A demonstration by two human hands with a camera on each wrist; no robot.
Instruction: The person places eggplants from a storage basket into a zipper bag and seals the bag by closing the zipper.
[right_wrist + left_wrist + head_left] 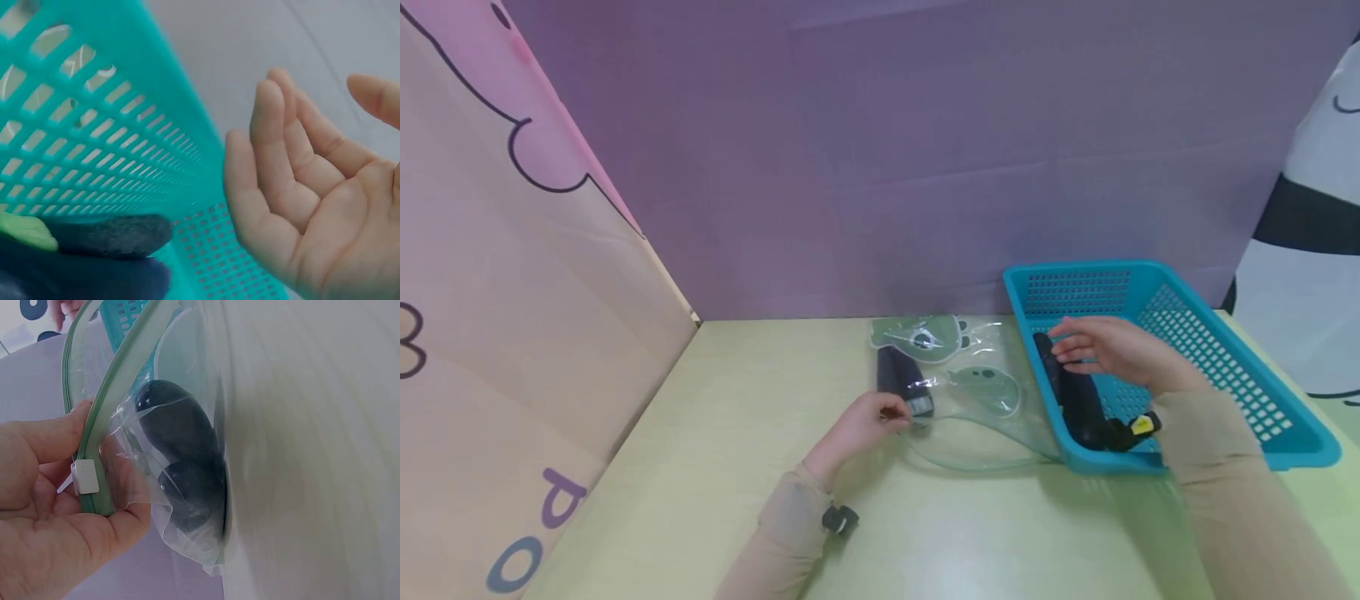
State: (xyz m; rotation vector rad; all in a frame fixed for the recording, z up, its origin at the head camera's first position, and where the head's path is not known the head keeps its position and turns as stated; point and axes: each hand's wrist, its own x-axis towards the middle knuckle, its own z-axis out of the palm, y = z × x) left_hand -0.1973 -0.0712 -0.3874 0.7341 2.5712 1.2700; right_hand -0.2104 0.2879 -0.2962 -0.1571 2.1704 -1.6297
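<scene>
My left hand (867,427) pinches the open mouth of a clear zip bag (988,392) with green prints, by the white slider (85,477) on its green edge. Inside the bag lie dark, glossy, rounded things (175,425), whose kind is unclear through the plastic. My right hand (1112,350) hovers above the left side of a blue-green basket (1225,358), fingers slightly bent and holding nothing. Below it in the basket lie a rough-skinned dark long vegetable (119,236), perhaps a cucumber, and a smooth dark purple one (94,278) like an eggplant. Something light green (28,230) lies beside them.
The bag lies on a pale table (760,400), against the basket's left wall. A purple backdrop (880,167) rises behind the table, and a printed cream panel (535,292) stands at the left. Each wrist wears a small black camera.
</scene>
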